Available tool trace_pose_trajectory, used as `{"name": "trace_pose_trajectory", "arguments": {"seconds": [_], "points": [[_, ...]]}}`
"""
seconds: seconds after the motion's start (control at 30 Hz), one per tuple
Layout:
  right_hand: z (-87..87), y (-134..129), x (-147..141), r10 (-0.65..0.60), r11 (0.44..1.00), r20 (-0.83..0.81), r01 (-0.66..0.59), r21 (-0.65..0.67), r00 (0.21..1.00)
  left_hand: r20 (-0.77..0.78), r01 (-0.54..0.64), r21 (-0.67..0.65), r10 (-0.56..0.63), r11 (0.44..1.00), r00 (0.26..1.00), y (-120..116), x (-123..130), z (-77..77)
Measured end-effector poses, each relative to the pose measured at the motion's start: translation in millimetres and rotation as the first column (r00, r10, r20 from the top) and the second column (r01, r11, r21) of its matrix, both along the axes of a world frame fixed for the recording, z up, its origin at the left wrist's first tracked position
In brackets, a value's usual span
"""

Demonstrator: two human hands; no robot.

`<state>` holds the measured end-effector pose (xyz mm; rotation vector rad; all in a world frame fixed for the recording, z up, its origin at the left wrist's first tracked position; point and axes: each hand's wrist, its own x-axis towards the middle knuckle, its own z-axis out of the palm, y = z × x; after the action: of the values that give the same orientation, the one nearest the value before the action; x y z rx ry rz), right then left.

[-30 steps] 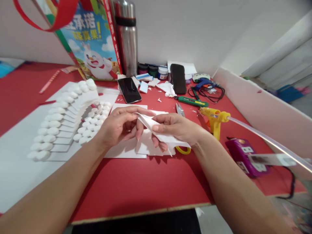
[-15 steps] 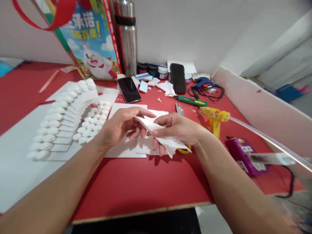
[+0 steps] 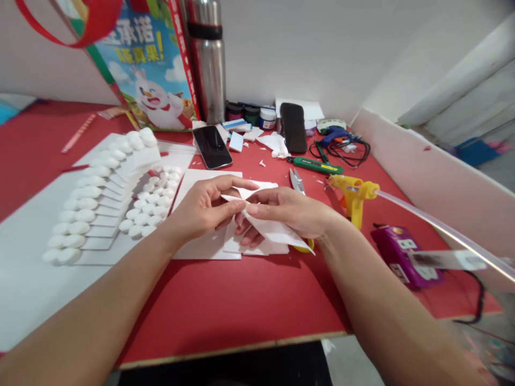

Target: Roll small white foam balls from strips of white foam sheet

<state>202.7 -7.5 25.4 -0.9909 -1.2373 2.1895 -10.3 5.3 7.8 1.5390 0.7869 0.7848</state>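
Note:
A creased piece of white paper (image 3: 277, 229) is held up between both hands above the red table. My left hand (image 3: 213, 203) pinches its left edge between thumb and fingers. My right hand (image 3: 287, 212) grips the middle of it, thumb on top and fingertips curled underneath. Below the hands lie white sheets (image 3: 201, 249). Scissors (image 3: 296, 181) with yellow handles lie partly hidden behind my right hand and the paper.
To the left, a white board (image 3: 24, 284) bears rows of white discs (image 3: 84, 215). A yellow glue gun (image 3: 356, 195), green cutter (image 3: 316, 165) and purple box (image 3: 402, 257) lie right. Phones (image 3: 212, 147), paper scraps, a steel flask (image 3: 207, 64) and a printed bag (image 3: 151, 69) stand behind.
My left thumb has come down onto the paper near my right thumb. The paper's lower part has swung flatter, and its several pointed folds no longer show.

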Motion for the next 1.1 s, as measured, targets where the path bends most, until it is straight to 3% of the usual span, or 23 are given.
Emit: {"name": "trace_pose_trajectory", "arguments": {"seconds": [0.2,0.43,0.63,0.97,1.1], "points": [[5.0,-0.1,-3.1,-0.053,0.998,0.146,0.049,0.029,0.988,-0.037,0.029,-0.023,-0.030,0.999,0.999,0.1,2.3,-1.6],[10.3,-0.1,-0.7,-0.014,1.000,0.215,0.011,0.015,0.977,-0.133,-0.002,-0.019,-0.001,1.000,0.991,3.9,0.8,-2.5],[3.5,2.9,7.4,0.005,0.999,0.203,-0.014,0.046,0.979,-0.043,-0.008,-0.018,0.008,1.000,0.999,3.6,4.0,-1.7],[2.9,5.6,9.9,-0.071,0.995,0.220,0.054,0.083,0.973,-0.043,-0.020,0.177,0.028,0.984,0.999,2.5,5.8,-6.7],[2.6,4.5,9.9,-0.089,0.990,0.210,0.063,0.128,0.974,-0.106,-0.035,0.321,0.073,0.946,0.992,1.6,5.0,-5.0]]}}
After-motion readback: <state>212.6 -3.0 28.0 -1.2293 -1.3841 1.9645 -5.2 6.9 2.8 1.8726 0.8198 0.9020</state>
